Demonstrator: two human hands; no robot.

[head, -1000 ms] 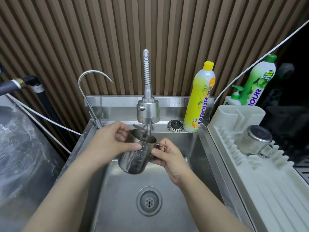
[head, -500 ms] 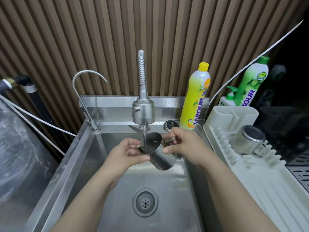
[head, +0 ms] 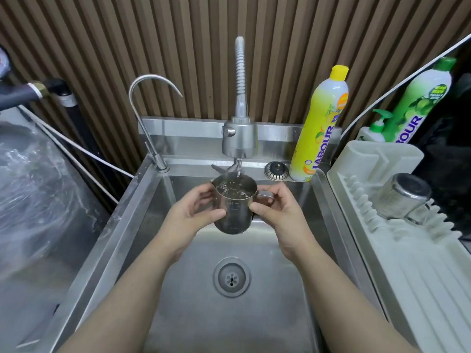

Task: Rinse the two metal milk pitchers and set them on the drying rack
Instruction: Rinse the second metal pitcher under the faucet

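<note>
I hold a metal milk pitcher (head: 233, 212) upright over the steel sink (head: 142, 225), right under the running tap (head: 239, 141). Water streams into it and it is nearly full. My left hand (head: 193, 215) wraps its left side. My right hand (head: 277, 210) grips its handle and right side. A second metal pitcher (head: 402, 196) lies upside down, tilted, on the white drying rack (head: 420, 271) at the right.
A thin curved filter tap (head: 150, 103) rises at the sink's back left. A yellow soap bottle (head: 319, 128) and a sink strainer plug (head: 276, 170) sit on the back ledge. A green soap bottle (head: 418, 105) and pump bottle (head: 374, 127) stand behind the rack. Plastic wrap (head: 38, 194) covers the left counter.
Half a second ago the pitcher was tipped on its side with its mouth toward the stream. It now stands upright under the tap and fills with water.
</note>
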